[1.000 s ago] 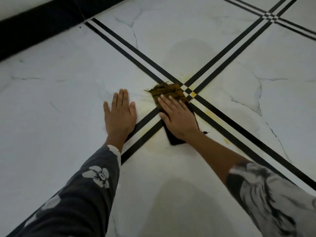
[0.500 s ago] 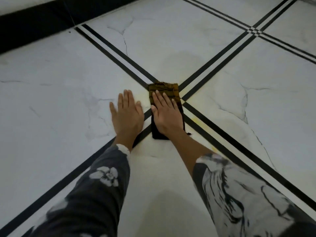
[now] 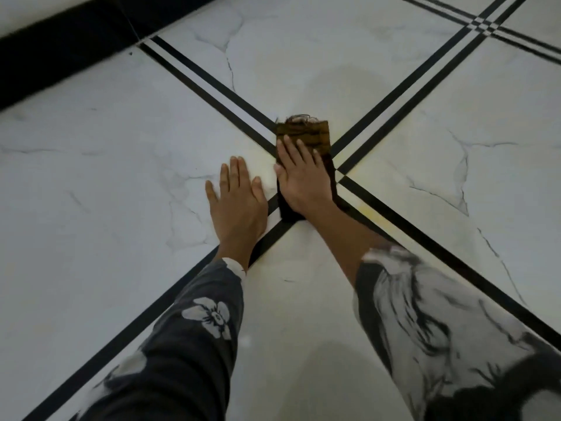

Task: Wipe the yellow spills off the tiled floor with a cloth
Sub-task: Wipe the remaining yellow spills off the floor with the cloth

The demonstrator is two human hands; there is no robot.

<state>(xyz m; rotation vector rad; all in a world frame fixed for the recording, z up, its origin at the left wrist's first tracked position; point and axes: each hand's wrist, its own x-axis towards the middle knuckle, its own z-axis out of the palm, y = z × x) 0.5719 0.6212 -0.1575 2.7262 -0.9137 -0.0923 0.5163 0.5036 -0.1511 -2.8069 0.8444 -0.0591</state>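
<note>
A folded dark cloth (image 3: 312, 133), stained brownish-yellow at its far end, lies over the crossing of the black tile lines. My right hand (image 3: 303, 180) presses flat on it with straight fingers. To its left, my left hand (image 3: 238, 202) rests flat on the white marble tile, fingers together. Faint yellow smears (image 3: 368, 211) show along the black line to the right of the cloth, and a pale yellow tint (image 3: 264, 165) lies between my two hands.
White marble tiles (image 3: 106, 177) with double black border lines (image 3: 212, 83) spread all around. A black skirting band (image 3: 60, 47) runs along the far left. A second line crossing (image 3: 482, 24) sits at the far right.
My right hand has pushed the cloth leftward and forward over the line crossing, and the cloth now lies straighter. My left hand stays flat on the tile.
</note>
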